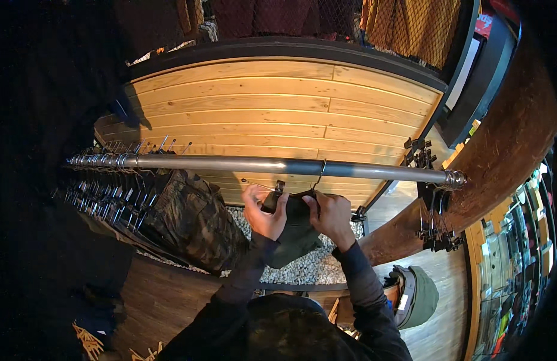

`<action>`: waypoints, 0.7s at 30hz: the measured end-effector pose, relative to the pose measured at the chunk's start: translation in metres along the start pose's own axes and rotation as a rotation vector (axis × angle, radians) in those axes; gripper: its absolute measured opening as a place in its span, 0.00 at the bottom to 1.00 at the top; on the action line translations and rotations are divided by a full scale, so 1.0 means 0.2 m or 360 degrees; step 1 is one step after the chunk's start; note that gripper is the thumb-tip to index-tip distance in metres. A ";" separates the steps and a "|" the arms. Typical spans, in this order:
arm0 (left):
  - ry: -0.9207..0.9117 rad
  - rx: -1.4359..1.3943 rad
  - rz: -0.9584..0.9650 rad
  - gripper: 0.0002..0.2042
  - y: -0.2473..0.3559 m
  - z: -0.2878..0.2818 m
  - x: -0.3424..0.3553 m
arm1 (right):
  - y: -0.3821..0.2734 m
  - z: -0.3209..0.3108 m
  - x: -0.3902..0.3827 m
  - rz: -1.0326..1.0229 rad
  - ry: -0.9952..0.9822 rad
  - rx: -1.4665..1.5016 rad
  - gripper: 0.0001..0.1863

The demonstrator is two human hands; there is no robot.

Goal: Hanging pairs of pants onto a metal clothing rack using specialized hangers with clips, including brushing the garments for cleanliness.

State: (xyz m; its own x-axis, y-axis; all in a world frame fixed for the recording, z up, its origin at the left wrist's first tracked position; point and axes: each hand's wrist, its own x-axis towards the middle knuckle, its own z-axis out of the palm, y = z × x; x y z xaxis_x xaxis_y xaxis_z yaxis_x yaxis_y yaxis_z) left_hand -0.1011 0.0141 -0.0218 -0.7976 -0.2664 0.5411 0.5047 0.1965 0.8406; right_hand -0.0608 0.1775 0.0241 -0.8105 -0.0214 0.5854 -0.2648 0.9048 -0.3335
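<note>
A dark green folded garment (295,231) hangs below the metal rail (230,162), between my two hands. Its clip hanger has a thin hook (322,168) looped over the rail. My left hand (264,215) is closed on the garment's upper left corner, thumb in front, right beside a dark hanger clip (280,187). At the upper right corner, my right hand (332,218) pinches the top edge just under the hook. The hanger's right clip is hidden behind that hand.
Camouflage garments (197,219) and many clip hangers crowd the rail's left part. Bunched hangers (438,225) hang at its right end near a thick brown post (471,174). Behind is a wooden panel (254,102); white pebbles (317,265) lie below. A green garment (420,298) sits lower right.
</note>
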 end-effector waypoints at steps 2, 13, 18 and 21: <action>0.0253 0.0317 0.0250 0.44 0.09 0.00 0.02 | 0.04 -0.02 -0.02 -0.0029 0.0062 -0.0040 0.16; -0.0532 0.1263 0.0603 0.33 -0.03 -0.08 0.18 | 0.08 -0.07 -0.01 -0.0026 -0.0081 -0.0114 0.14; -0.0448 0.1099 0.0937 0.29 -0.08 -0.05 0.19 | 0.11 -0.11 -0.02 -0.0284 0.0221 -0.0204 0.15; -0.0540 0.1095 0.0777 0.26 -0.08 -0.06 0.17 | 0.15 -0.13 -0.06 -0.0379 0.0310 -0.0351 0.16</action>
State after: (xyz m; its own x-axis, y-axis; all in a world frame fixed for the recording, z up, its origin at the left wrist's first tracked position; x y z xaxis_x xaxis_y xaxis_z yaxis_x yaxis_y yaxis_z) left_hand -0.1330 -0.0086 -0.0175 -0.6564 0.2649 0.7064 0.5901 0.7637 0.2619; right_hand -0.0450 0.2160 0.0258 -0.6193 -0.1803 0.7641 -0.2979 0.9545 -0.0163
